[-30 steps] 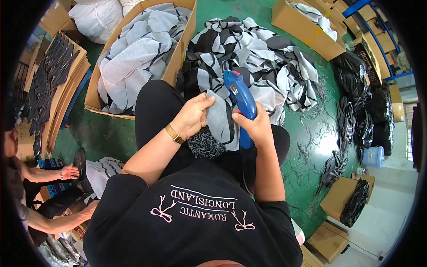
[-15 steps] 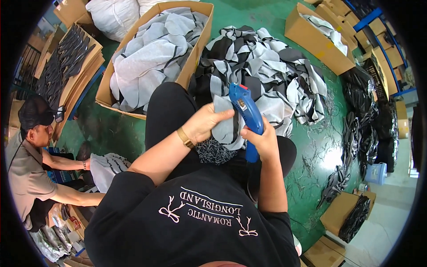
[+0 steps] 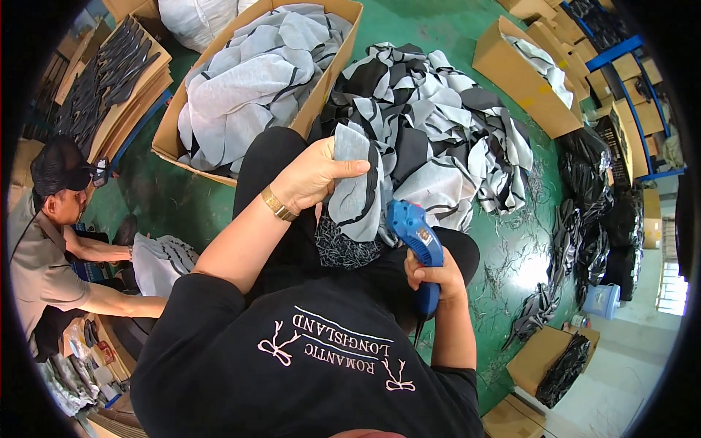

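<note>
My left hand (image 3: 310,175) pinches a grey-and-black fabric piece (image 3: 355,201) between thumb and fingers, its lower part hanging over my lap. In my right hand (image 3: 438,274) is a blue electric cutter (image 3: 416,233), fingers wrapped round its handle. The cutter's head points up and left, a short way right of the fabric and apart from it. Thin dark and grey trimmings (image 3: 343,244) lie heaped between my knees. Just beyond, a large pile of similar grey and black pieces (image 3: 438,109) spreads over the floor.
A big carton (image 3: 325,95) of grey pieces stands ahead left; a smaller carton (image 3: 526,87) is at far right. Black plastic bags (image 3: 584,175) line the right side. Near left, another person (image 3: 58,255) handles fabric. Loose scraps (image 3: 511,270) litter the green floor.
The cutter has moved down and right, away from the fabric. My left hand has lifted the piece slightly up and left, and more of its black side shows.
</note>
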Demonstrator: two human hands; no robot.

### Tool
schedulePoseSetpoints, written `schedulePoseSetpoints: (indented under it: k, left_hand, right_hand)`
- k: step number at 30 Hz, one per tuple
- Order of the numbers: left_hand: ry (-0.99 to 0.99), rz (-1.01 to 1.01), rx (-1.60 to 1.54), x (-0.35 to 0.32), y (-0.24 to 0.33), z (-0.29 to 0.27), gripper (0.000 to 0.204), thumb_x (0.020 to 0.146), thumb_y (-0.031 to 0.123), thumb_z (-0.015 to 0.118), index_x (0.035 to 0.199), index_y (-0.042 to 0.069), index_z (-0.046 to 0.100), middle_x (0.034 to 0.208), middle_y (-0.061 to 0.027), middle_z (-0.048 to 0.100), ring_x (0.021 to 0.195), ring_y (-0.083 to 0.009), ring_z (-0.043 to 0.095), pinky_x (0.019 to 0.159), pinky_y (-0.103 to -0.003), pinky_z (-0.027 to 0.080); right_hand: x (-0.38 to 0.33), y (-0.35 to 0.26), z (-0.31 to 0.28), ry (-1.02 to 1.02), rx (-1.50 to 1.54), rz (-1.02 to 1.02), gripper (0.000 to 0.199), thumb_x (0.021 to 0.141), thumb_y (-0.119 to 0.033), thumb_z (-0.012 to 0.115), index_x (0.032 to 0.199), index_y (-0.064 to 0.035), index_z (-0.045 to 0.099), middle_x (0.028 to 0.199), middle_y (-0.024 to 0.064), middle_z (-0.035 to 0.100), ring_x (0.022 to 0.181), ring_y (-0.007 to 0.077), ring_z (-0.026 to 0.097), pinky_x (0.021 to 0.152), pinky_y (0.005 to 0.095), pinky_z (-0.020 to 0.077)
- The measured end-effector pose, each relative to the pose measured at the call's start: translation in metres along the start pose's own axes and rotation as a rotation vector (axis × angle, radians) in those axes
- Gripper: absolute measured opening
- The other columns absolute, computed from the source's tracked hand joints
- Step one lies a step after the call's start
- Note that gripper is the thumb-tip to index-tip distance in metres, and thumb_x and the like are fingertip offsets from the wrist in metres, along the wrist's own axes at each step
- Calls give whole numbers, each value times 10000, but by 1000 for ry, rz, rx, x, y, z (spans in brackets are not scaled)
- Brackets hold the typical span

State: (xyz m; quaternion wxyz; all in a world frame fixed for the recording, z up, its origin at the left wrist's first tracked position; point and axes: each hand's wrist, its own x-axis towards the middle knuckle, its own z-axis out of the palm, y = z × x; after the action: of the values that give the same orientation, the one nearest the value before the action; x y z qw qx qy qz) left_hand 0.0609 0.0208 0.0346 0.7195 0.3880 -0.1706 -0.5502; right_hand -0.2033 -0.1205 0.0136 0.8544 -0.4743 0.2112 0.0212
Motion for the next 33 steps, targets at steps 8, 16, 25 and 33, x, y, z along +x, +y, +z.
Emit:
schedulePoseSetpoints:
  k: [8,16,25,33]
  left_hand:
    - [-54,-19,9,0,-2,3,218,818,69,699,1015,37,612,945,-14,648,828,-93,608,747,-242,485]
    - [-60,-28,-20,-1,-10,7,209,808,78,717,988,44,617,900,13,630,802,-60,577,713,-214,465]
    - [-73,26,102,-8,-8,19,259,811,86,716,1042,35,610,942,0,641,845,-72,590,780,-233,475]
    - [-124,-21,242,-15,-2,29,326,817,113,716,1099,32,574,996,-2,636,902,-73,584,837,-256,469]
  right_hand:
    - [-4,1,3,-64,6,62,369,593,-102,735,880,57,566,647,92,570,508,181,544,502,270,451]
    - [-2,8,12,-62,92,51,337,576,-96,733,806,31,523,605,62,483,492,171,482,445,285,416]
    - [-3,18,19,-85,293,75,368,587,-97,697,881,35,518,587,56,454,478,170,459,442,294,396]
    - [2,15,27,-79,438,41,293,633,-96,673,822,17,479,597,20,380,501,119,385,391,242,340]
